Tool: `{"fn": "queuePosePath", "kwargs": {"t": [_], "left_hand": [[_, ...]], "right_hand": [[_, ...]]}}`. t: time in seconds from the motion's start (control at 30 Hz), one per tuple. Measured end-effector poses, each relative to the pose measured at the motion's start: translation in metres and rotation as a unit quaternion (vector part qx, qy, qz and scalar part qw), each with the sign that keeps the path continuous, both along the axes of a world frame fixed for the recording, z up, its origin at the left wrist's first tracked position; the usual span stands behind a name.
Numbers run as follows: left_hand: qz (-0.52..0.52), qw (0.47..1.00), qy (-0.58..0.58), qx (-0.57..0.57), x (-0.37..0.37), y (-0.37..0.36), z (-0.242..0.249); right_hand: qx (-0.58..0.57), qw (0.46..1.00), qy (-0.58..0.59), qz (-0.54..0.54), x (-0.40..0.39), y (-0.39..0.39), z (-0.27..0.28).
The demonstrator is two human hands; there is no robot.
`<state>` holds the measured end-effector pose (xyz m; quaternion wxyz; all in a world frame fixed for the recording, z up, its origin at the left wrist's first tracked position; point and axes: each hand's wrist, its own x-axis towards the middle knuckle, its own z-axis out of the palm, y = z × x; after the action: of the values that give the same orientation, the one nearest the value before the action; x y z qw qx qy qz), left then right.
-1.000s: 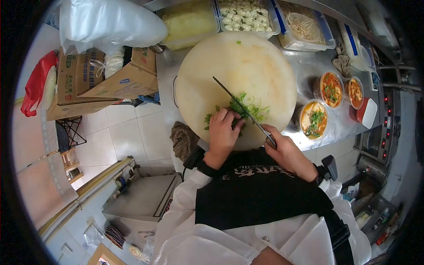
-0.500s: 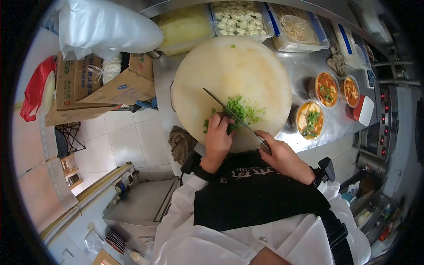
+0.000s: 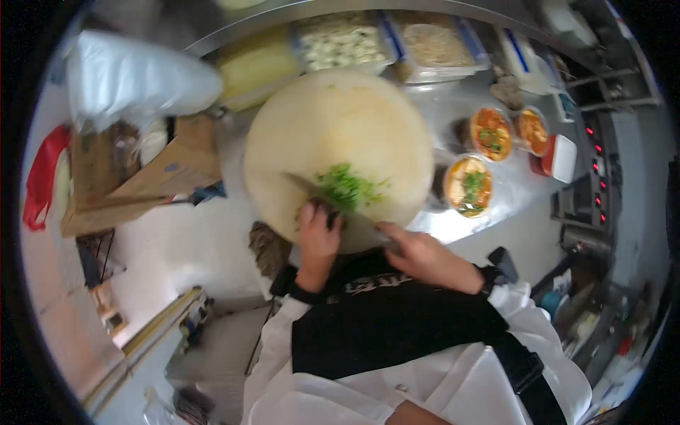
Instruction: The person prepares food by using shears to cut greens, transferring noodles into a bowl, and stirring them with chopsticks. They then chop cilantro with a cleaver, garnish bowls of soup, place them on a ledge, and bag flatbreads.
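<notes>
My right hand (image 3: pixel 428 261) is closed around the handle of a kitchen knife (image 3: pixel 365 225), whose blurred blade slants up and left over the round cutting board (image 3: pixel 283 134). Chopped green herbs (image 3: pixel 347 188) lie in a loose pile just beyond the blade, toward the board's middle. On the near side of the blade, my left hand (image 3: pixel 319 241) has its fingers curled down on a bunch of herbs at the board's near left part. The fingers partly hide that bunch, and motion blurs the blade's edge.
Bowls of red soup topped with greens, the nearest one (image 3: pixel 469 186), stand right of the board beside a red-and-white container (image 3: pixel 559 159). Food tubs (image 3: pixel 343 42) line the back. A cardboard box (image 3: pixel 152 173) and bagged plastic (image 3: pixel 138 78) are at left; a brown cloth (image 3: pixel 268 249) lies near the board.
The view has shifted, so the board and bowls appear further left. The knife blade now shows more of its broad side. Both hands keep their grips.
</notes>
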<state>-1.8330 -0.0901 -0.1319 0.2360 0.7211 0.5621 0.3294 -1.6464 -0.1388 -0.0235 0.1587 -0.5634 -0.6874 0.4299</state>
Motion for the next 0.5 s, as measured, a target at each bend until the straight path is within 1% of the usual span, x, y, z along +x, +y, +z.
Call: {"fn": "queuePosePath", "kwargs": {"t": [0.07, 0.13, 0.17, 0.23, 0.27, 0.33, 0.4, 0.43, 0.47, 0.5], "left_hand": [[-0.014, 0.994, 0.096, 0.055, -0.005, -0.004, -0.004], [-0.074, 0.993, 0.083, -0.03, -0.005, 0.0, 0.026], [-0.076, 0.995, 0.067, -0.006, -0.007, -0.004, 0.021], [-0.08, 0.995, 0.051, 0.024, -0.011, -0.005, 0.013], [-0.083, 0.996, 0.031, 0.013, -0.013, -0.004, 0.011], [-0.09, 0.996, 0.009, 0.007, -0.01, 0.005, 0.01], [-0.096, 0.992, 0.059, -0.059, -0.008, 0.011, 0.011], [-0.099, 0.991, 0.06, -0.059, -0.007, 0.011, 0.004], [-0.056, 0.998, 0.027, -0.033, -0.001, 0.012, -0.004], [-0.013, 1.0, -0.006, -0.005, 0.002, 0.013, -0.009]], "right_hand": [[-0.053, 0.998, -0.039, 0.001, -0.002, -0.002, -0.009], [0.007, 1.0, 0.002, -0.026, 0.002, -0.008, -0.03], [0.013, 0.999, -0.013, -0.045, 0.004, -0.009, -0.034], [0.04, 0.999, 0.023, -0.023, 0.006, -0.008, -0.038], [0.045, 0.998, 0.02, -0.03, 0.007, -0.007, -0.038], [0.03, 0.997, 0.062, -0.041, 0.01, -0.004, -0.033], [0.027, 0.998, 0.053, -0.034, 0.012, -0.002, -0.017], [0.021, 0.999, 0.045, -0.023, 0.012, -0.001, -0.008], [0.02, 0.998, 0.046, -0.026, 0.011, 0.0, 0.0], [-0.006, 1.0, 0.01, -0.005, 0.009, 0.003, 0.007]]}}
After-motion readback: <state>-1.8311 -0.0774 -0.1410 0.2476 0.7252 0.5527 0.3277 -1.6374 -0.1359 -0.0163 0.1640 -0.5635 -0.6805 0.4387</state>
